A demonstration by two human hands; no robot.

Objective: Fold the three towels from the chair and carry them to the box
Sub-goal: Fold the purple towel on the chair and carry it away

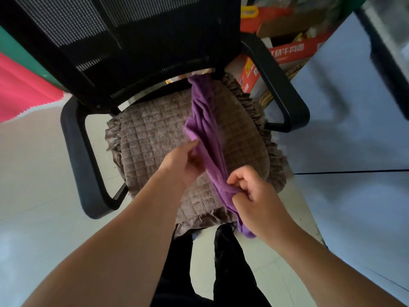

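Note:
A purple towel (204,120) lies bunched in a long strip across the brown quilted seat cushion (150,138) of a black mesh office chair (132,47). Its far end runs into the gap under the backrest. My left hand (183,160) grips the towel's left edge at mid-length. My right hand (254,193) pinches the towel near its lower end, and the tip hangs past the seat's front edge. No other towel shows. No box for the towels is clearly identifiable.
Black armrests (79,156) flank the seat. Cardboard cartons with red print (290,52) stand behind the chair on the right. A red and green cloth (20,85) hangs at the left. A dark table leg (385,60) is at the far right. My dark trouser legs (230,258) stand on pale floor.

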